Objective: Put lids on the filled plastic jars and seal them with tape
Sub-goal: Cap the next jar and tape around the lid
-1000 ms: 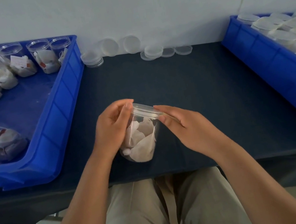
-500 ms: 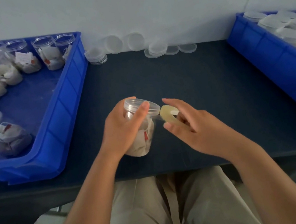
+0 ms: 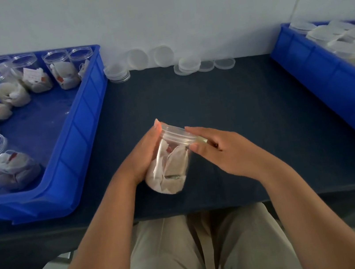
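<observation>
Here, a seated person works at a dark table (image 3: 225, 103), seen from above.
- The left tray (image 3: 77, 154), blue, holds open jars (image 3: 59, 69) stuffed with white paper packets, none capped yet.
- The right tray (image 3: 331, 86), also blue, holds pale capped jars (image 3: 348, 42), too blurred to show any seal.
- The left hand (image 3: 143, 160) wraps around the jar (image 3: 170, 170) at the table's near middle, tilting its mouth away and to the right.
- The right hand (image 3: 228, 152) rests its forefinger along the cap's rim and its thumb just under it.
- The jar is clear plastic and full of crumpled white packets, with a fleck of red among them.
- Spare lids (image 3: 189, 66) lie in small stacks along the wall.
- The lid (image 3: 177, 133), clear, already sits on the jar.
- The tape (image 3: 203, 140) shows only as a yellowish sliver gripped under the right fingers.
- Capping looks done, and sealing seems to be starting.
- Next, the tape end likely needs pressing onto the seam while the left hand turns the jar.
</observation>
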Action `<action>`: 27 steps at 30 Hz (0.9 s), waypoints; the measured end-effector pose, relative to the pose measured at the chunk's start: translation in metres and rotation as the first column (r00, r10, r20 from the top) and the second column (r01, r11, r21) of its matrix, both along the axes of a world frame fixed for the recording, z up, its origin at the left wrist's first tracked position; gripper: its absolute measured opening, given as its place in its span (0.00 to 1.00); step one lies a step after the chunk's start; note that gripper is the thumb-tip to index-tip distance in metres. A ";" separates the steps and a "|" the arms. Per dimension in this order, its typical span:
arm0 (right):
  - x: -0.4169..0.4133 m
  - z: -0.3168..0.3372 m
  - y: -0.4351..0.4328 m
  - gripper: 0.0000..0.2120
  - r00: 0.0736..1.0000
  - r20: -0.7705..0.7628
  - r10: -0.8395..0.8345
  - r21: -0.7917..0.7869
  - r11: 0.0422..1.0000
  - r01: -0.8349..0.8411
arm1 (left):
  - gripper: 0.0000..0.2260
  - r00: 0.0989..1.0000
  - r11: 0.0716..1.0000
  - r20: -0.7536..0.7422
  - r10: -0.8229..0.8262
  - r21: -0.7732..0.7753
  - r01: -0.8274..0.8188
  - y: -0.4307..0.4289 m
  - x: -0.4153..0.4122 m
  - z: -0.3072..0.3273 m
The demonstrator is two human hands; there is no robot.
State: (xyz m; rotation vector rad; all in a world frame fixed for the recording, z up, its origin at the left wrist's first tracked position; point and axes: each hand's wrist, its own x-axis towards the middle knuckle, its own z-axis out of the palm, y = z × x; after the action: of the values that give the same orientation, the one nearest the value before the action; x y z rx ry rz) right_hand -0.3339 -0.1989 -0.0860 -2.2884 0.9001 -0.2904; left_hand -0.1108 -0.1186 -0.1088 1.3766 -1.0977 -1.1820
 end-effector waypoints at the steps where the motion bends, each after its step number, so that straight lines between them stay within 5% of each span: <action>1: -0.002 0.000 0.002 0.30 1.000 -0.006 -0.018 -0.014 1.000 0.018 | 0.34 0.991 1.000 0.134 0.024 0.011 -0.026 0.000 -0.001 0.006; 3: -0.004 0.000 0.007 0.30 0.998 -0.002 -0.065 -0.027 0.998 0.065 | 0.31 0.915 0.988 0.373 0.152 -0.066 -0.138 0.003 -0.004 0.016; 6: -0.002 -0.002 0.018 0.29 0.991 0.046 -0.123 -0.028 0.992 0.125 | 0.20 0.795 0.961 0.542 0.271 -0.195 -0.195 0.012 -0.020 0.023; 11: 0.005 -0.003 0.034 0.23 0.988 0.090 -0.124 -0.067 0.989 0.130 | 0.35 0.690 0.925 0.616 0.381 -0.254 -0.283 0.022 -0.052 0.014; 21: -0.002 -0.018 0.027 0.33 0.989 0.095 -0.111 -0.044 0.992 0.115 | 0.19 0.889 0.945 0.352 0.293 -0.246 -0.215 0.017 -0.026 0.012; 27: -0.011 -0.021 0.020 0.35 0.996 0.058 -0.066 -0.081 0.994 0.071 | 0.25 0.978 0.985 0.176 0.109 -0.149 -0.083 0.015 -0.010 0.004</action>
State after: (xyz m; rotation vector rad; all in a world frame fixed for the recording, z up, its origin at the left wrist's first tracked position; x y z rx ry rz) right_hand -0.3452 -0.1784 -0.1070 -2.3158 0.9562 -0.4259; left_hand -0.1212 -0.1036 -0.1048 1.4322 -1.2054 -0.9038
